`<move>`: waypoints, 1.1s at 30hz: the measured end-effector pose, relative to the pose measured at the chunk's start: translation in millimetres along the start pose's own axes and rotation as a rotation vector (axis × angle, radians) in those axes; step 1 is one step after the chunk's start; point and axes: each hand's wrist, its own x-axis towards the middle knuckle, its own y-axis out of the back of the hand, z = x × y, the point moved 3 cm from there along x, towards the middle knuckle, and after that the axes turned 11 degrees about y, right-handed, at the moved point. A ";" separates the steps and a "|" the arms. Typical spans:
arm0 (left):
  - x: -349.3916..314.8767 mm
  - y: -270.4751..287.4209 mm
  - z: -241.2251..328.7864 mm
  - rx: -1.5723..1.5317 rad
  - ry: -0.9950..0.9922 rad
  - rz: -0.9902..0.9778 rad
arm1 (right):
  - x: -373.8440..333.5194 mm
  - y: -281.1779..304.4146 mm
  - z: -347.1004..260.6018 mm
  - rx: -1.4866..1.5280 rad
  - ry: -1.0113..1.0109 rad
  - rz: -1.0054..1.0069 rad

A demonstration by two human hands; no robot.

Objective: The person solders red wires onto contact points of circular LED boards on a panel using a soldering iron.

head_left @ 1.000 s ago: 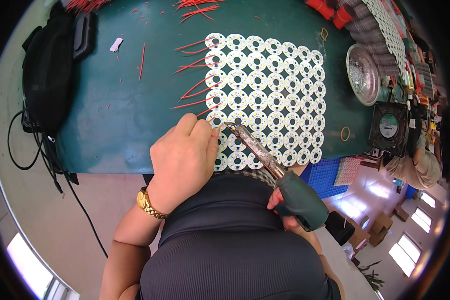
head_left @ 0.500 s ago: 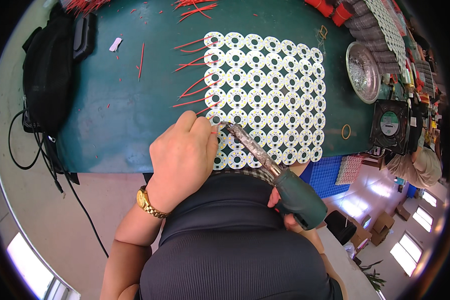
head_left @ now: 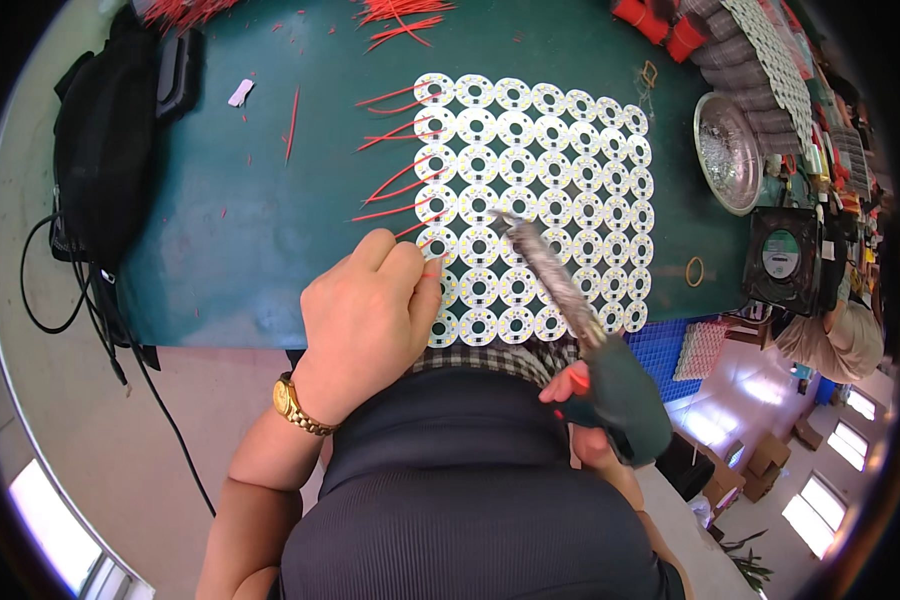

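A panel of round white LED circuit boards (head_left: 516,162) lies in rows on the green table. Red wires (head_left: 390,181) stick out leftward from the upper boards of its left column. My left hand (head_left: 365,300), with a gold watch at the wrist, is closed in a pinch at the panel's lower left edge. A short red wire end shows by its fingertips; the rest is hidden by the hand. My right hand (head_left: 588,440) grips a soldering iron (head_left: 625,405) by its dark green handle, mostly behind that handle. The iron's blurred tip is above the panel's middle rows, apart from the left hand.
Loose red wires (head_left: 400,18) lie at the table's far side, a single one (head_left: 292,125) on the left. A black bag (head_left: 105,160) with cables is at far left. On the right are a metal bowl (head_left: 727,155), a rubber band (head_left: 694,271) and a black fan (head_left: 782,258).
The soldering iron has moved up and right, away from the board beside my left fingers. My left hand has hardly moved. The panel and table sit slightly lower in view.
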 end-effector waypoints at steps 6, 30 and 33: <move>-0.8 -2.8 -0.9 -0.030 0.002 0.022 | -8.7 -14.5 -4.0 0.316 -0.261 0.126; -1.0 -4.2 1.3 0.022 -0.037 0.069 | -33.0 -3.4 21.9 0.199 -0.233 0.065; -0.5 -4.6 1.8 0.019 -0.034 0.082 | -4.2 -10.3 -3.7 0.224 -0.216 0.125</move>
